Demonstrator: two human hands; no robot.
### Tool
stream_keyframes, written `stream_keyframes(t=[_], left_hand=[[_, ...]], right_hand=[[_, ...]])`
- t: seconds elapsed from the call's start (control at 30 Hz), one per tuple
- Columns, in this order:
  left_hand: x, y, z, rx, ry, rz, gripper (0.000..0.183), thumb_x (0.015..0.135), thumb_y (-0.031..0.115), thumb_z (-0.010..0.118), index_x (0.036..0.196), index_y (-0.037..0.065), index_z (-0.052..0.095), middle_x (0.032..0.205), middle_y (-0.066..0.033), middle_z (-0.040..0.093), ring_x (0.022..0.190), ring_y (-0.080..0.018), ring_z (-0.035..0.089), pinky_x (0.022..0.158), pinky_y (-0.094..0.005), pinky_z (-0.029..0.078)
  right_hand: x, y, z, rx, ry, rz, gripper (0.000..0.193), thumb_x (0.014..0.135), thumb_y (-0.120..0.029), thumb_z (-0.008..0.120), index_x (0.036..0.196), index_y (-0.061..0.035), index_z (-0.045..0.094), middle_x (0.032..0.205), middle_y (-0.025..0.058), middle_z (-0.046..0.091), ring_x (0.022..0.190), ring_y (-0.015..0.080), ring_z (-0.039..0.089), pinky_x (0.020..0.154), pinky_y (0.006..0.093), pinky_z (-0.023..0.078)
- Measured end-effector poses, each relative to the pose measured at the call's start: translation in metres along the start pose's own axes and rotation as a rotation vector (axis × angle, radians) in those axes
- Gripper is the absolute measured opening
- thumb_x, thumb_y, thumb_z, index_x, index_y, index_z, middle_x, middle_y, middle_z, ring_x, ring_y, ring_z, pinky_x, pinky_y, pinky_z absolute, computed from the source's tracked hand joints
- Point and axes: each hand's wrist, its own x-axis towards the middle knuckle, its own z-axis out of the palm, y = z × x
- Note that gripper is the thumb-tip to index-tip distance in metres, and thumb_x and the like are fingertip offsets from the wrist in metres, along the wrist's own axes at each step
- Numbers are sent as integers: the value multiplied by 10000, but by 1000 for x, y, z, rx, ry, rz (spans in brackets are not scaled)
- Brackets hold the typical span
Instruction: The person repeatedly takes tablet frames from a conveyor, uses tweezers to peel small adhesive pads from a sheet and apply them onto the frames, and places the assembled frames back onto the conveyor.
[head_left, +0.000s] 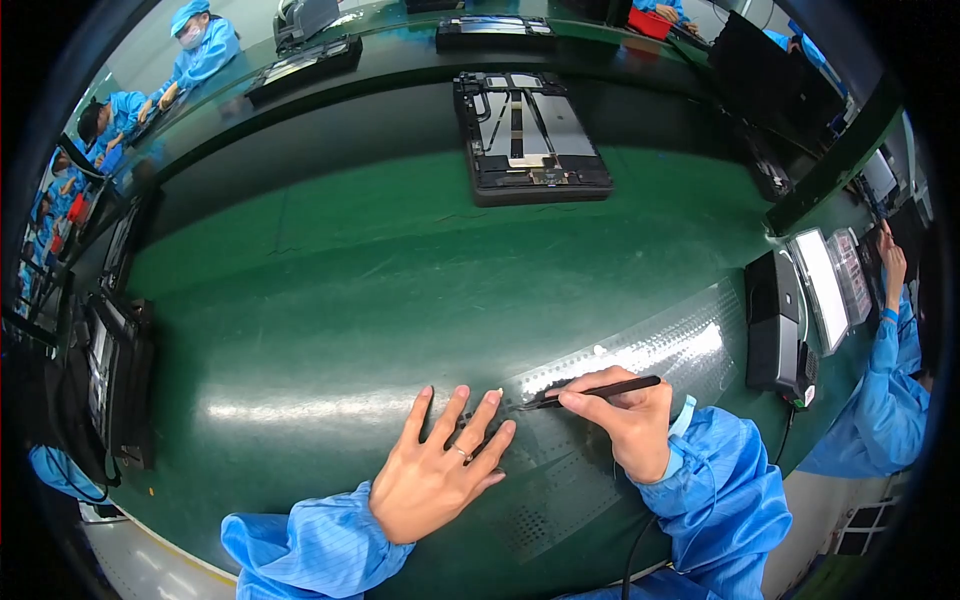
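Note:
My right hand [635,425] grips a pair of black tweezers [620,388], their tips pointing left and down at the near left edge of a clear plastic sheet [690,350]. Rows of small pieces or dots cover that sheet; it lies flat on the green tabletop and reflects light. My left hand [435,480], wearing a ring, rests with its fingers spread, just left of the tweezer tips. Small dark shapes show by its fingertips, too small to name. Another clear sheet [570,490] with a dotted pattern lies between my two hands, nearer to me.
An opened flat electronic device [540,130] lies in a black tray at the far side. Right of the sheets stands a black box-shaped unit [772,320] beside clear plastic cases [822,290]. More trays [125,390] line the left. A co-worker's arm [890,340] is at the right.

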Motion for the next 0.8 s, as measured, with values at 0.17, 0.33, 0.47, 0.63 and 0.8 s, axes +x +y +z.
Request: stream_keyframes(t=[0.17,0.33,0.47,0.63,0.8], left_hand=[[7,5,-1,6,-1,3,461,724,315,618,1113,95,505,1253,-124,381,1081,-325,424,874,-531,345],[14,8,-1,16,22,9,451,729,318,613,1107,95,507,1218,-128,412,1071,-324,430,884,-533,331],[21,10,-5,44,45,34,415,736,343,599,1062,94,534,1149,-123,464,1041,-307,452,896,-521,317],[38,-8,-16,51,4,-61,409,735,343,603,1056,97,544,1142,-123,480,1039,-293,462,923,-487,298],[113,-45,-2,13,228,-263,496,705,260,635,1118,43,467,1170,-219,424,1066,-356,425,885,-429,338]], right_hand=[[4,-2,-7,157,25,108,67,717,-7,626,761,43,630,737,79,622,660,108,565,614,218,438],[12,-8,-17,370,25,83,43,699,24,621,734,48,616,729,110,621,658,135,580,624,236,450],[21,-40,-36,448,59,-10,45,684,35,619,721,54,601,718,138,621,668,177,601,656,264,467],[61,-79,-69,317,48,-297,46,688,8,615,715,43,604,698,133,618,645,180,602,661,284,479],[125,-67,-101,354,200,-346,101,644,-33,629,705,38,594,677,108,611,635,196,597,665,304,472]])
